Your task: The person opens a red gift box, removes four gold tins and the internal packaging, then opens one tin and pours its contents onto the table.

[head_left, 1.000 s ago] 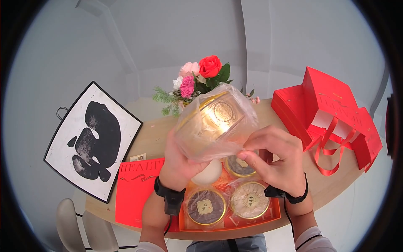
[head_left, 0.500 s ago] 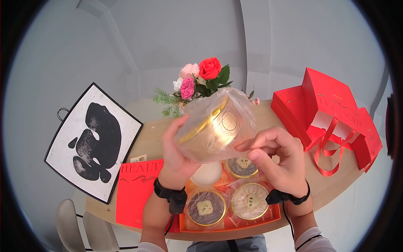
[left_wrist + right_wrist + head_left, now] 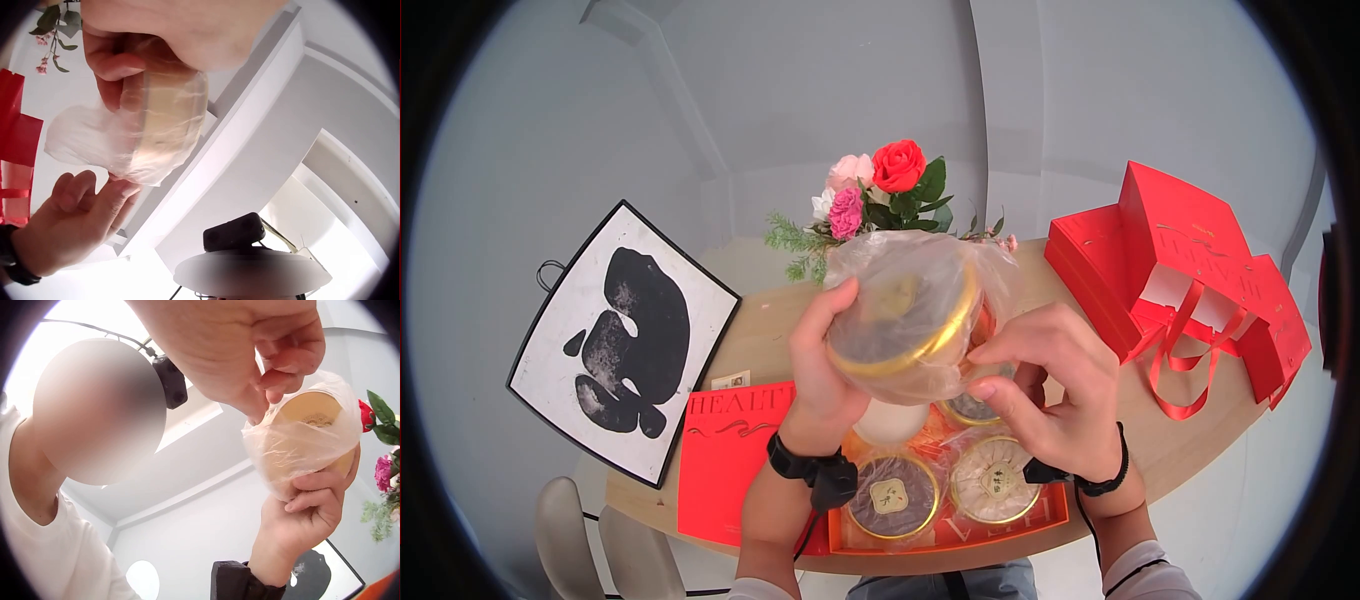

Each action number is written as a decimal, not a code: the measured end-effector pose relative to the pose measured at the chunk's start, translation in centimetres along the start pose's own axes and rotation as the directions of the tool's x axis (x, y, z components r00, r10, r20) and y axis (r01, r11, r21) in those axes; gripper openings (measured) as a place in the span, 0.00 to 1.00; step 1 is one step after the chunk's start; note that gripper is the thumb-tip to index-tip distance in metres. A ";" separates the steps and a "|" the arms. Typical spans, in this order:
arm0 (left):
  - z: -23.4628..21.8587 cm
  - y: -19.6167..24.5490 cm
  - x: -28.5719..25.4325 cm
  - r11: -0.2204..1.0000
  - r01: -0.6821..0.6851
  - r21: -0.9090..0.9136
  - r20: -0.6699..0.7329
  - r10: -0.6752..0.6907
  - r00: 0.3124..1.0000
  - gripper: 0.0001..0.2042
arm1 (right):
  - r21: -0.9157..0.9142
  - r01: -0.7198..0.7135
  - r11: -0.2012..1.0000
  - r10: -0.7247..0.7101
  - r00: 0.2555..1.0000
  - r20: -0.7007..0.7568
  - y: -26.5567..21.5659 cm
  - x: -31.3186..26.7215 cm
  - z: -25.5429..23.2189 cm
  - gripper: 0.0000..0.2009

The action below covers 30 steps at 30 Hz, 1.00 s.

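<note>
A round gold-rimmed tin (image 3: 900,320) in a clear plastic bag (image 3: 81,134) is held up above an orange-red box (image 3: 1000,532). The left hand (image 3: 825,370) grips the tin from its left side, fingers curled round it. At the bag's right edge, the right hand (image 3: 1060,390) pinches the plastic between thumb and index finger, which the right wrist view also shows beside the bagged tin (image 3: 303,434). Below the hands, the box holds several bagged round tins, among them a dark one (image 3: 892,496) and a pale one (image 3: 996,478), and a white round piece (image 3: 890,422).
A flower arrangement (image 3: 890,190) stands behind the hands. Red boxes with ribbon (image 3: 1190,250) lie at the right of the wooden table (image 3: 1190,440). On the left are a red HEALTH lid or booklet (image 3: 725,470) and a black-and-white framed picture (image 3: 625,340); chairs (image 3: 605,540) stand beyond.
The left hand has tilted the bagged tin, so its lid and gold rim now face the head camera instead of the shiny patterned base. The right hand keeps its pinch and has moved slightly lower.
</note>
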<state>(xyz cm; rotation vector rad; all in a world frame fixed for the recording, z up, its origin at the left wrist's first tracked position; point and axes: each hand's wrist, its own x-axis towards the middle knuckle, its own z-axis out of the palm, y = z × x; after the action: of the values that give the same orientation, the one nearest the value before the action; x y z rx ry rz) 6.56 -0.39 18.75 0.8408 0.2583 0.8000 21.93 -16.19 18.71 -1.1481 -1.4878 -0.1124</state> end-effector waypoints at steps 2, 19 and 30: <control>0.0 -0.1 0.1 0.999 -0.019 0.027 0.000 0.019 1.000 0.19 | -0.005 0.007 1.000 -0.007 1.000 0.005 0.1 0.0 0.0 0.10; 0.2 -0.2 0.2 0.980 -0.156 0.127 -0.016 0.159 0.987 0.20 | -0.081 -0.071 0.994 0.084 0.981 0.173 -0.2 -0.1 -0.2 0.08; -0.2 -0.1 0.5 0.982 -0.146 0.117 0.010 0.145 0.989 0.20 | -0.090 -0.042 0.995 0.058 0.983 0.176 0.1 -0.1 0.0 0.09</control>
<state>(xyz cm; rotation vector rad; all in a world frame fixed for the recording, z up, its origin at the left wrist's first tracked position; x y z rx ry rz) 6.85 0.07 18.60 0.9794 0.2461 0.9273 21.98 -16.19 18.55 -1.2913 -1.6230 -0.0397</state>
